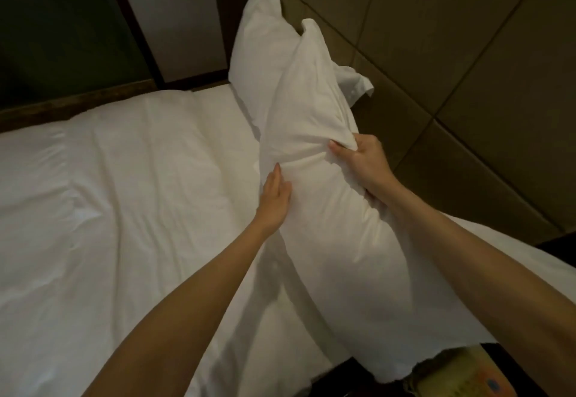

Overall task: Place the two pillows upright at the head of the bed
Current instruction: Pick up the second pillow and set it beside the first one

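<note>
Pillows: two, both white. Far pillow stands upright in the corner, leaning on the padded headboard, which props it so it cannot flop backward. Near pillow overlaps it and stands on edge along the same headboard, but it is in my grip, not yet resting on its own.

Right hand: fingers clenched on a bunch of the near pillow's cover at its upper edge; fabric puckers toward the grip. I judge this hold carries the weight and keeps the pillow vertical.

Left hand: flat against the pillow's bed-side face, fingers extended and not closed on anything. I judge it braces the pillow toward the headboard and presses the filling even.

Bed: white sheet, lightly creased, otherwise bare where visible.

Status, my estimate: first pillow done, second nearly seated. Risk: a soft fill may slump forward once I let go.
</note>
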`<move>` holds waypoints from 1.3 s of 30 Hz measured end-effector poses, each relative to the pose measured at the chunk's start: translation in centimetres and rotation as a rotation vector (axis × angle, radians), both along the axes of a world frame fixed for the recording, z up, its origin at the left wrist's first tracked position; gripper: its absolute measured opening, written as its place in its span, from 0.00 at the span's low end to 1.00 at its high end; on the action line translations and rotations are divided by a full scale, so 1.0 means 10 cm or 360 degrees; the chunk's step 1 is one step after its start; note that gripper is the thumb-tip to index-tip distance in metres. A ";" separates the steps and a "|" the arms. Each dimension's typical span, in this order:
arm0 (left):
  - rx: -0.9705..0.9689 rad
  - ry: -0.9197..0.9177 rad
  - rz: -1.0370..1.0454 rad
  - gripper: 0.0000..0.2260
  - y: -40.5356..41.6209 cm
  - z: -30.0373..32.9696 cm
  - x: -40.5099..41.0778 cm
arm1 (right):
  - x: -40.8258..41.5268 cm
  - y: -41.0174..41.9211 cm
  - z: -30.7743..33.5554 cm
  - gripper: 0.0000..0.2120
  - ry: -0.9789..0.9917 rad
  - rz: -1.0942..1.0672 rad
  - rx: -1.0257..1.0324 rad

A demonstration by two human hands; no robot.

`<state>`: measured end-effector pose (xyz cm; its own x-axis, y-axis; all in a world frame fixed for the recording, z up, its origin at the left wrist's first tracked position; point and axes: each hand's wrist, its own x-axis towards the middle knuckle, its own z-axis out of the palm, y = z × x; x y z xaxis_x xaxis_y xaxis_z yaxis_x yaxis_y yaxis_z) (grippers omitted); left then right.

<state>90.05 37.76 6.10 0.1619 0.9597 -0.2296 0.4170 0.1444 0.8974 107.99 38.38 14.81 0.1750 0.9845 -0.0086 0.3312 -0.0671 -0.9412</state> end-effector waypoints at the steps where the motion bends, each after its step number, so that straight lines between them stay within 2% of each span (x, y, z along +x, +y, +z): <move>1: 0.0001 -0.0010 -0.0049 0.26 0.03 -0.02 0.12 | 0.12 0.00 -0.01 0.13 -0.0007 -0.0030 0.0006; 5: -0.0070 0.0018 -0.0229 0.26 0.18 -0.10 0.52 | 0.55 0.06 -0.16 0.12 -0.0090 -0.0231 -0.0018; 7: -0.0159 0.0133 -0.0386 0.25 0.28 -0.19 0.65 | 0.83 0.12 -0.34 0.14 -0.0485 -0.0285 -0.0147; 9: -0.0260 0.0217 -0.0490 0.24 0.33 -0.27 0.68 | 1.07 0.12 -0.55 0.18 -0.0907 -0.0204 -0.0409; 12: -0.0390 0.0206 -0.0486 0.24 0.39 -0.36 0.71 | 1.42 0.03 -0.78 0.19 -0.0927 -0.0290 -0.0576; 16: -0.0436 0.0233 -0.0602 0.26 0.39 -0.40 0.82 | 1.54 0.07 -0.72 0.18 -0.0947 -0.0270 -0.0381; 21: -0.0425 -0.0048 -0.0519 0.32 0.41 -0.33 1.06 | 1.40 0.27 -0.43 0.14 -0.1108 -0.0344 0.0070; 25: -0.0452 -0.0054 -0.0517 0.32 0.48 -0.32 1.24 | 1.45 0.39 -0.29 0.14 -0.1382 -0.0353 0.0334; 27: -0.0480 -0.0002 -0.0527 0.32 0.49 -0.37 1.30 | 1.52 0.40 -0.36 0.14 -0.1517 -0.0250 0.0273; 30: -0.0537 0.0108 -0.0543 0.30 0.47 -0.50 1.31 | 1.64 0.30 -0.65 0.16 -0.1632 -0.0035 -0.0012; 33: -0.0535 0.0223 -0.0580 0.28 0.45 -0.59 1.24 | 1.66 0.15 -0.83 0.17 -0.1459 -0.0120 -0.0185; 35: -0.0506 0.0254 -0.0566 0.27 0.46 -0.61 1.17 | 1.62 0.16 -0.84 0.16 -0.1437 -0.0195 -0.0174; 38: -0.0442 0.0241 -0.0454 0.25 0.50 -0.59 1.11 | 1.48 0.22 -0.79 0.12 -0.1763 -0.0270 0.0004; 39: -0.0431 0.0223 -0.0382 0.24 0.50 -0.58 1.09 | 1.41 0.22 -0.79 0.14 -0.1865 -0.0261 0.0089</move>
